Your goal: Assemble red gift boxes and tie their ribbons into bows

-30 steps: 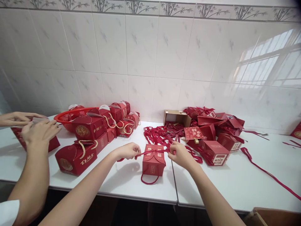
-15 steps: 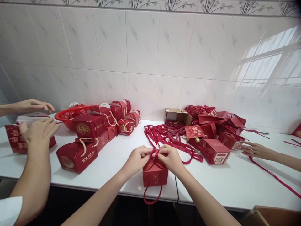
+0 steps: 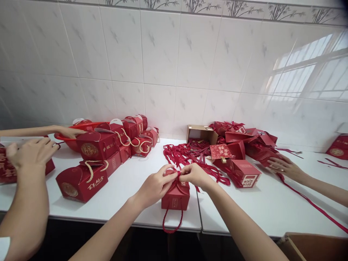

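Note:
A small red gift box [image 3: 174, 200] stands upright near the table's front edge, its red cord handle [image 3: 173, 231] hanging down past the edge. Red ribbon [image 3: 178, 174] is gathered at the top of the box. My left hand [image 3: 157, 184] pinches this ribbon from the left. From the other side my right hand [image 3: 196, 176] grips it too, thumb and fingers pressed together. Both hands meet just above the lid flaps, and the fingers partly hide the knot or loop there. Behind the box, a heap of loose red ribbons [image 3: 174, 152] spreads from an open cardboard box [image 3: 201, 134].
Red boxes with rope handles [image 3: 81, 181] are stacked at left beside a red plastic basket [image 3: 71, 144]. A co-worker's hands [image 3: 34, 154] work there. At right, another person's hand [image 3: 289, 169] touches a pile of red boxes [image 3: 244, 166]. A brown carton [image 3: 312, 246] sits low right.
My fingers have shifted on the ribbon, the left ones now stretched further across the knot. The left co-worker's far hand has reached to the basket; the right person's hand has moved onto the pile.

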`<state>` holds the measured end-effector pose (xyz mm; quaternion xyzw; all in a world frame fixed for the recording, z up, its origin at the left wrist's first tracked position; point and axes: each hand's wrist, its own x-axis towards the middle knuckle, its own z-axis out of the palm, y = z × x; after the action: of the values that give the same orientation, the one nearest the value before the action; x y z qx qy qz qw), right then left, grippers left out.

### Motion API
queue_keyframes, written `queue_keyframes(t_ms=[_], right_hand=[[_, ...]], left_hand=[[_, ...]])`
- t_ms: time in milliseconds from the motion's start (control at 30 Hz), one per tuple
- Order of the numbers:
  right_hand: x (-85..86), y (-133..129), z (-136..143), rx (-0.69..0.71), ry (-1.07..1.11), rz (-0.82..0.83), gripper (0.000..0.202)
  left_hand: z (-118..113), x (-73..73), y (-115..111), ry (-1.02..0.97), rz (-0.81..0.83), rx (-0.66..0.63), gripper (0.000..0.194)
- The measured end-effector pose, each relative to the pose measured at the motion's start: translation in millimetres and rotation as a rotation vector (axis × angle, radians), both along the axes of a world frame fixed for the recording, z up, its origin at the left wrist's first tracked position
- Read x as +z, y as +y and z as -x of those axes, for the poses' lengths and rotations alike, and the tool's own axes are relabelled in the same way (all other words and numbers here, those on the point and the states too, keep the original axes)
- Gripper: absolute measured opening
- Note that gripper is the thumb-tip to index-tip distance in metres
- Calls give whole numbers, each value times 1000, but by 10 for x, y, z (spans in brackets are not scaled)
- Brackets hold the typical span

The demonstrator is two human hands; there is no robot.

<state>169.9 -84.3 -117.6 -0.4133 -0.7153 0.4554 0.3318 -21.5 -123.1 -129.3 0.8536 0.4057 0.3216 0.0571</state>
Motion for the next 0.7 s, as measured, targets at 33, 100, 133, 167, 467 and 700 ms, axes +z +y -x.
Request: queue_keyframes(t_ms=[33,100,133,167,467,700], right_hand=[[16,30,-16,29,-11,9,8],[43,87,-35,95,-35,18,7],[54,112,-39,127,-44,17,7],[64,132,-40,153,-51,11,6],[160,156,-71,276,-157,-126,7],[232,152,-80,308,-273,-190,9]], left_hand=[[20,31,22,30,3,-27,34],[46,84,77,21,40,-104,32],[53,101,110,-12,78,-148,31],[57,112,145,-50,121,-187,28],[55,138,446,-143,280,-311,15],[3,155,528,-133,316,-323,18]])
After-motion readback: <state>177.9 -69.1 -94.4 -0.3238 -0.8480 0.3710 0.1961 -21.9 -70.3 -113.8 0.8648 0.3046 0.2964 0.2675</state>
